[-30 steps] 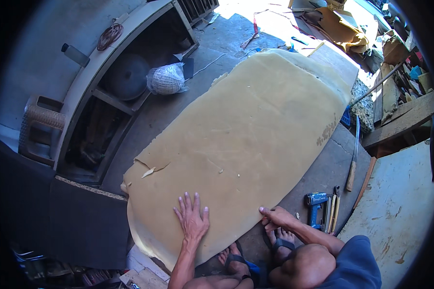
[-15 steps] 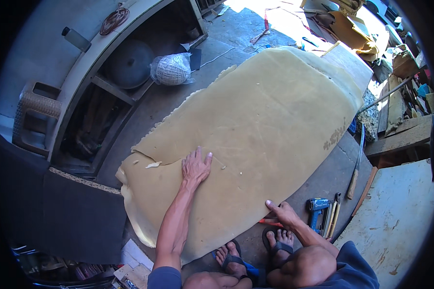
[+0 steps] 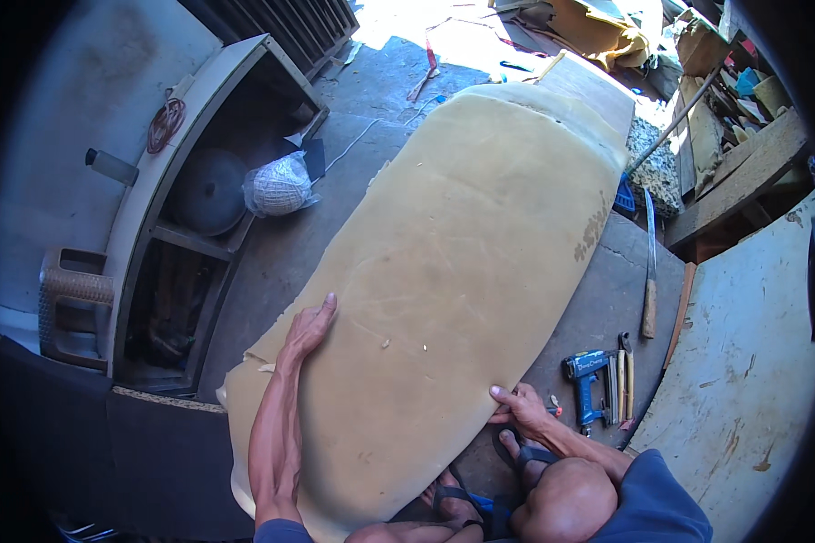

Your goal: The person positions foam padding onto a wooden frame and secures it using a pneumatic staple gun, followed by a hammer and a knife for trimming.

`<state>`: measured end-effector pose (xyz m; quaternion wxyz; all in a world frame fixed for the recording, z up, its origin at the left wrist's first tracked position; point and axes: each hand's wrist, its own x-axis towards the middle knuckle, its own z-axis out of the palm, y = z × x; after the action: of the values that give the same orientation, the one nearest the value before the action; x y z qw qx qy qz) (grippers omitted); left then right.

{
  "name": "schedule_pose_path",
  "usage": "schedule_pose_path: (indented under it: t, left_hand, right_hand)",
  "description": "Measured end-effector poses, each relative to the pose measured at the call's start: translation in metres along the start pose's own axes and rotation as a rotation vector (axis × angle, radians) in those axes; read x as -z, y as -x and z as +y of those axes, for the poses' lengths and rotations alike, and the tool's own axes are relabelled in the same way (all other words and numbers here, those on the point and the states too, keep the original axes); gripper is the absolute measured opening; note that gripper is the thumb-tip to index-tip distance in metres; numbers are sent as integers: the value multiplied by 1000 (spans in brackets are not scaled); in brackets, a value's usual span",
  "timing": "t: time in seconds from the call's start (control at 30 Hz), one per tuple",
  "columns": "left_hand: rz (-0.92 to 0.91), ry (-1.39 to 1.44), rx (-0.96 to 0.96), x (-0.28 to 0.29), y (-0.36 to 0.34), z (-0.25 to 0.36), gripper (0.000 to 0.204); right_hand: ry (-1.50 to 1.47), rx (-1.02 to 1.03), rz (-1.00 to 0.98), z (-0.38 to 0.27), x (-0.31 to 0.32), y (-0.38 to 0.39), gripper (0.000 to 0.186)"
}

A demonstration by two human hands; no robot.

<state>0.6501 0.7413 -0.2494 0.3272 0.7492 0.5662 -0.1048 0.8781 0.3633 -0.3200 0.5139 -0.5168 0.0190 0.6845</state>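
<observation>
A large tan foam sheet (image 3: 444, 244) lies across the floor in front of me, its left edge ragged. My left hand (image 3: 310, 330) is at that left edge, thumb on top and fingers bent over the side, partly hidden. At the near right edge my right hand (image 3: 522, 409) pinches the foam, thumb above and fingers beneath. Just beside the right hand, a small orange-red piece (image 3: 555, 412) shows, its kind unclear. Small pale foam scraps lie on the sheet.
Right of the foam lie a blue staple gun (image 3: 589, 389), pincers with yellowish handles (image 3: 628, 385) and a long wooden-handled knife (image 3: 650, 281). A pale board (image 3: 743, 335) stands at the right. On the left are a cabinet (image 3: 231, 136), a wrapped twine ball (image 3: 281, 185) and a stool (image 3: 77, 308).
My left hand has moved from lying flat on the foam to its left edge, fingers now bent. The near left part of the sheet has shifted, and the view has turned rightward.
</observation>
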Motion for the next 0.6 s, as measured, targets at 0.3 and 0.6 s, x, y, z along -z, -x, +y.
schedule_pose_path:
  t: [0.3, 0.6]
  left_hand:
    - [69, 278, -307, 132, 214, 66, 64]
    - [542, -31, -182, 87, 349, 72, 56]
  right_hand:
    - [-331, -8, -330, 34, -45, -31, 40]
    - [162, -227, -529, 57, -106, -62, 49]
